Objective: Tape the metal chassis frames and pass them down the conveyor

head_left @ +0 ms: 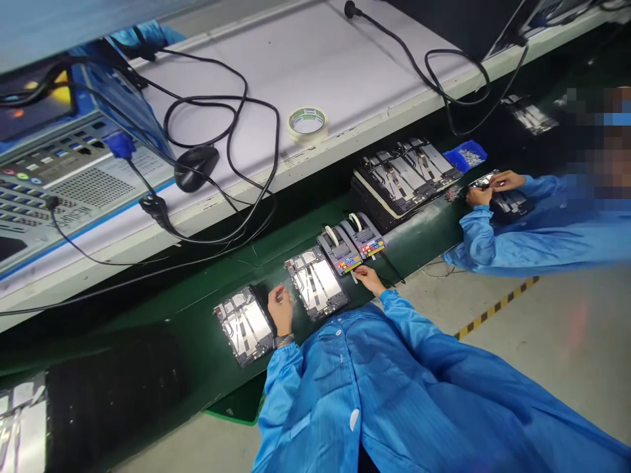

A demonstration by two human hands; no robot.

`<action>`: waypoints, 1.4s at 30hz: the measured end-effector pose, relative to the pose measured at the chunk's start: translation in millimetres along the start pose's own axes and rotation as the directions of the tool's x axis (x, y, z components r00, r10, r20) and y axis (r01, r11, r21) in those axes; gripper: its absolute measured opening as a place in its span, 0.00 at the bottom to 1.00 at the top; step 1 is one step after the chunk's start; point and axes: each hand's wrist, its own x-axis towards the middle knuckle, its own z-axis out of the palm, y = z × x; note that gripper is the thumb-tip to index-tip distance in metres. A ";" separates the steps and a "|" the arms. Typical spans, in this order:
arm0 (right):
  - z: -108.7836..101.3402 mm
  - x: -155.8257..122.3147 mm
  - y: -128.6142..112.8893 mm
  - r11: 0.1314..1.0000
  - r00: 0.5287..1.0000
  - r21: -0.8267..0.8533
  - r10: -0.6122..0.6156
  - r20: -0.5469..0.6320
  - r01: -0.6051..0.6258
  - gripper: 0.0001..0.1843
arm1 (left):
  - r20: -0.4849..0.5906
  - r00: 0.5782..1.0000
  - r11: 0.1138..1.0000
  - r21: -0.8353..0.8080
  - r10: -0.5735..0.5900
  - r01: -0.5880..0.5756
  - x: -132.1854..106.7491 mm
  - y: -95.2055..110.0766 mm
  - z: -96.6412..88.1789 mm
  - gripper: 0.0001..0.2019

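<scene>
A long green-matted worktop (162, 328) runs past a person in a blue antistatic smock (374, 387). Two open tablet chassis, (315, 284) (244, 324) silver-plated and wired inside, lie flat on it, beside a tape dispenser (340, 249). The left grip (280, 310) hangs loosely curled between the chassis, clamped on nothing visible. The right grip (369, 279) sits at the dispenser's front edge; I can't tell whether it's clamped on anything.

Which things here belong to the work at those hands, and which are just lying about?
In the work: left hand, right hand, flat silver-and-black device frames, grey tape dispensers with coloured keypads.
Lying about: black computer mouse, pale tape roll, black power cables.
</scene>
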 end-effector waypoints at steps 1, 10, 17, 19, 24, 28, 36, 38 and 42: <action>6.4 0.0 2.7 1.000 1.000 0.020 0.004 0.014 -0.005 0.22 | 0.010 1.000 1.000 -0.004 0.003 -0.003 -1.7 2.7 4.0 0.14; -8.0 -11.2 19.8 0.980 0.992 0.161 0.115 0.044 -0.121 0.20 | 0.012 0.997 0.996 -0.040 -0.080 0.080 -10.1 -1.2 8.0 0.12; -14.8 -21.7 -3.9 0.981 0.977 0.072 0.170 0.126 -0.179 0.15 | 0.033 0.994 0.992 -0.063 -0.109 0.111 -11.2 -2.7 18.2 0.12; -16.0 -29.9 -16.7 0.984 0.964 0.041 0.160 0.212 -0.172 0.17 | 0.041 0.993 0.991 -0.074 -0.111 0.114 -10.2 -3.0 18.6 0.13; -8.3 -42.4 -66.6 0.997 0.871 -0.072 0.058 0.487 -0.026 0.20 | 0.060 0.991 0.990 -0.070 -0.120 0.124 -8.6 -3.1 21.3 0.14; 19.8 -25.8 -105.4 0.979 0.800 -0.150 -0.021 0.600 0.139 0.17 | 0.031 0.999 0.998 0.059 -0.014 0.012 -12.2 3.0 39.5 0.25; 112.0 25.5 -127.7 0.831 0.786 -0.417 -0.040 0.616 0.369 0.07 | 0.020 0.993 0.989 -0.087 -0.118 0.119 -6.6 -0.8 59.6 0.27; 131.9 29.6 -129.9 0.764 0.833 -0.527 -0.025 0.553 0.372 0.06 | 0.049 0.976 0.961 -0.170 -0.214 0.219 -1.8 -6.8 52.5 0.20; 157.6 30.8 -133.5 0.674 0.867 -0.648 0.022 0.498 0.355 0.07 | 0.072 0.957 0.924 -0.250 -0.281 0.290 6.2 -14.4 40.6 0.12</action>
